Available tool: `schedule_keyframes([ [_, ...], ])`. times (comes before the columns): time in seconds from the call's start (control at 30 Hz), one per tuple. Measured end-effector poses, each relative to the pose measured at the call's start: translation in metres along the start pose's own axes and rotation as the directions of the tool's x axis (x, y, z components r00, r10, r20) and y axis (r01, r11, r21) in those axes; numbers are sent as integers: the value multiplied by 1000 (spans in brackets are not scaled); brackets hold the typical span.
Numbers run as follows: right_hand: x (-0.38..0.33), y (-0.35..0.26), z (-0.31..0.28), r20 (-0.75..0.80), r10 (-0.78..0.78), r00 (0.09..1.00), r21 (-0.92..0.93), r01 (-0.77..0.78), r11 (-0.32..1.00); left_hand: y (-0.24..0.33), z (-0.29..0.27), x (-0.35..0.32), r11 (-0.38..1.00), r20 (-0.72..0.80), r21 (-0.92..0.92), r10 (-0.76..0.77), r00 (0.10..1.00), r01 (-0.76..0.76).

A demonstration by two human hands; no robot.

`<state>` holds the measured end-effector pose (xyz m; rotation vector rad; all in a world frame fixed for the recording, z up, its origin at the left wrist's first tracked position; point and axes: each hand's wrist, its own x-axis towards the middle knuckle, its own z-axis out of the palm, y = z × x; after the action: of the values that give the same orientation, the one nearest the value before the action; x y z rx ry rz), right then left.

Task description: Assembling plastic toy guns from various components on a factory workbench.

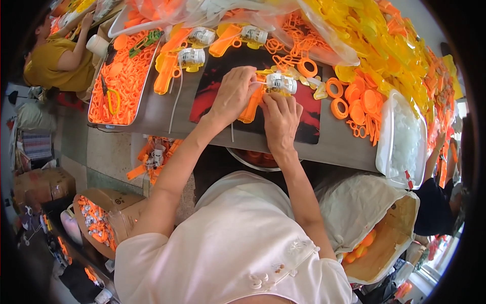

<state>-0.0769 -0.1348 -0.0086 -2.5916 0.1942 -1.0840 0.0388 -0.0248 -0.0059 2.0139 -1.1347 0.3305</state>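
An orange toy gun shell (250,107) lies on the dark red-patterned mat in front of me, with yellow plastic at its top. A clear-and-white cylindrical unit (281,83) sits in its upper part. My left hand (234,91) is closed at the left side of the shell, its fingertips by a thin white tube. From the near right, my right hand (281,117) has its fingers bent and pressed onto the shell just below the cylinder. The fingers partly hide the middle of the shell.
Several similar toy gun assemblies (164,73) lie at the back left. A tray (125,120) of orange parts, with yellow-handled pliers (112,101), stands left. Orange rings and discs (357,106), a white tub (421,152) of clear parts and heaped yellow pieces (364,35) lie right. Another person (68,58) sits far left.
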Motion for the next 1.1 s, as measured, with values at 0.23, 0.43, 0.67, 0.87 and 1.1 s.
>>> schedule_keyframes([
  [0.23,5,3,-6,59,-33,998,-4,33,999,-1,2,10,998,55,-38,-49,997,51],
  [0.43,6,6,-5,97,-50,994,-11,52,999,-2,11,13,981,37,-169,-94,995,99],
  [0.67,5,12,-16,256,-175,951,-35,190,981,-13,13,18,965,54,-227,-123,991,132],
  [0.87,-13,-15,-8,266,52,963,-51,-40,998,-10,13,14,975,41,-175,-135,990,140],
  [1.1,9,-2,-33,-43,363,931,388,-320,864,36,-3,-13,959,36,276,59,998,-67],
])
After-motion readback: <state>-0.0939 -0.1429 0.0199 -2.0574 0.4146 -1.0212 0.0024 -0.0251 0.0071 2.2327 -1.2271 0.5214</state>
